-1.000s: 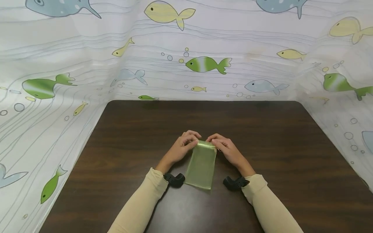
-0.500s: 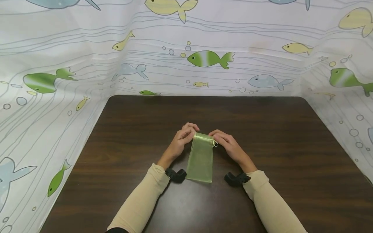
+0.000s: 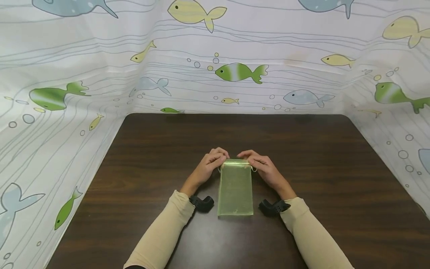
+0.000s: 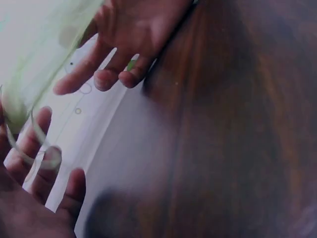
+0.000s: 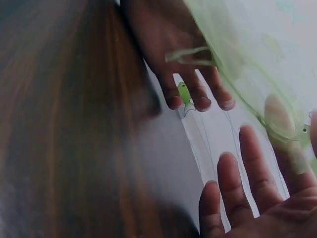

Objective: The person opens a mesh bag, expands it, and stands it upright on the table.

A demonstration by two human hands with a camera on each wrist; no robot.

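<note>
1. Nearest are the forearms, in a cream left sleeve and a cream right sleeve, reaching in from the lower edge of the head view.
2. Just past the cuffs, a black left wrist device and a black right wrist device face each other, one on either side of the pouch.
3. Between them is the green pouch, sheer and laid out flat in shape, its plain end towards the person and its banded end away (whether the near end touches the wood, I cannot tell).
4. At the far end, the left hand pinches the pouch's upper left corner between thumb and fingers; in the left wrist view its other fingers are spread apart.
5. The right hand pinches the upper right corner in the same way, its remaining fingers also spread. A thin ribbon loop hangs out beside its thumb.
6. Under all this spreads the dark brown table, with visible wood grain and rounded far corners.
7. Beyond it rises a white cloth, printed with wavy lines, bubbles and green, yellow and blue fish.
</note>
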